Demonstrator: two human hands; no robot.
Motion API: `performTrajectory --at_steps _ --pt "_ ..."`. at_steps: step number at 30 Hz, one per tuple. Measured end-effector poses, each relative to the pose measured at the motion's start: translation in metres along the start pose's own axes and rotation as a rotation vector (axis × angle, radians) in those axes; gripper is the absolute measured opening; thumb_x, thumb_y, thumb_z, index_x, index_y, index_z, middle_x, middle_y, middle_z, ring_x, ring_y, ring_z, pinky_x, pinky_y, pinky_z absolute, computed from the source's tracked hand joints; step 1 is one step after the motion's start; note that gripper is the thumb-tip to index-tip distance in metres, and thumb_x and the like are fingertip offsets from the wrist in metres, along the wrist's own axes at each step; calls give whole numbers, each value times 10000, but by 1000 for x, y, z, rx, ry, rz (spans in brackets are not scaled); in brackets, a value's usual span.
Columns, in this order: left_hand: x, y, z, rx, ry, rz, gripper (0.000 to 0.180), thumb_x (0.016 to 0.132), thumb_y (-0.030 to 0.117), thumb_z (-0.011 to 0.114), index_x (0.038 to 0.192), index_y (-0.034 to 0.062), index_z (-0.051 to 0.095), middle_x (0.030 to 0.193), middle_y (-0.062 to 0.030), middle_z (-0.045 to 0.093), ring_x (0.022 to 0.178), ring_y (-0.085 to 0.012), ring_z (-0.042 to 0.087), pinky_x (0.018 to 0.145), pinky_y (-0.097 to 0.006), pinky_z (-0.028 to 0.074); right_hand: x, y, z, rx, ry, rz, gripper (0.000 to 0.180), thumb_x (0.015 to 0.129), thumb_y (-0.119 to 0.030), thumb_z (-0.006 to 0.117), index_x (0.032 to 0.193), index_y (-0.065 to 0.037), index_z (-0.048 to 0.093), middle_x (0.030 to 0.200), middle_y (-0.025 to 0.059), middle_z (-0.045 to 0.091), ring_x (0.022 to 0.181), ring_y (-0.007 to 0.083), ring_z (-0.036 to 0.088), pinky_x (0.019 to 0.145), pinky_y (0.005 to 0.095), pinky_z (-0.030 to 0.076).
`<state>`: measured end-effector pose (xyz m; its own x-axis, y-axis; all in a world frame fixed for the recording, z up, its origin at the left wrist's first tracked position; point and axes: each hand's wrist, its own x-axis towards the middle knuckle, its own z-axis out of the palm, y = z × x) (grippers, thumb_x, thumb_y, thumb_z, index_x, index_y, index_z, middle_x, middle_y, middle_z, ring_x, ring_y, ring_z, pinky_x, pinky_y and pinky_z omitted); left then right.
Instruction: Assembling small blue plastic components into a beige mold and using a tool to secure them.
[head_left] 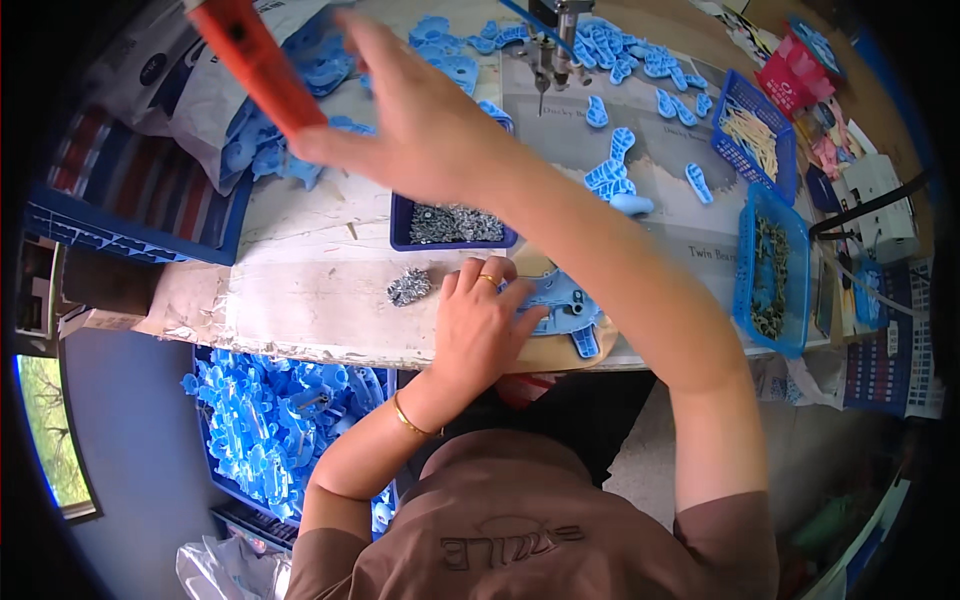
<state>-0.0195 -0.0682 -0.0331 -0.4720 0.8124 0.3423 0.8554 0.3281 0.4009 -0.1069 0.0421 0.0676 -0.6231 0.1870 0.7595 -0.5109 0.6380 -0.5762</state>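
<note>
My left hand point(480, 318) rests at the table's front edge, its bent fingers and thumb gripping a blue moulded plastic part point(570, 310). The fingers cover that part's left side. My right arm reaches across to the upper left. There my right hand point(415, 135) is blurred, its fingers spread apart from the thumb. The thumb tip meets the lower end of a long red-orange tool point(255, 68), also smeared; its kind I cannot make out. Left of my left hand lies a small pile of metal screws point(409, 287). Behind it stands a dark blue tray point(400, 232) holding many more.
A machine spindle point(543, 75) hangs over the far table. Blue plastic pieces point(615, 165) lie around it. Baskets stand at the right, one blue point(785, 180), one light blue point(748, 265). A crate of blue parts point(290, 430) sits below the table's left edge. White bags point(185, 85) lie far left.
</note>
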Motion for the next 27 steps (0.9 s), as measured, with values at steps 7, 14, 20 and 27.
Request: performTrajectory --at_steps 7,14,20,27 --pt "4 -66 -42 43 177 -79 77 827 160 680 846 88 657 877 -55 633 858 -283 572 763 -381 473 75 -45 -36 250 -460 458 511 858 -206 727 1289 -49 503 867 102 659 657 97 625 613 319 510" --pt "72 -109 -10 223 -51 54 119 762 234 727 772 116 716 836 -44 663 905 -249 603 756 -382 511 38 -29 -66 265 -441 623 459 862 -181 743 1222 -17 510 797 45 627 627 126 616 595 271 497" --pt "88 -105 -1 232 -120 69 172 738 279 760 749 125 684 792 -24 668 888 -245 600 761 -392 500 28 -21 -100 396 -434 624 418 871 -116 727 1189 29 498 894 45 626 672 122 618 601 258 502" --pt "73 -92 -3 298 -35 171 140 828 119 644 917 43 567 787 -76 642 869 -248 601 746 -350 503 0 -2 -107 275 -441 370 498 861 -286 702 1223 -2 512 1032 129 655 927 197 672 860 325 532"
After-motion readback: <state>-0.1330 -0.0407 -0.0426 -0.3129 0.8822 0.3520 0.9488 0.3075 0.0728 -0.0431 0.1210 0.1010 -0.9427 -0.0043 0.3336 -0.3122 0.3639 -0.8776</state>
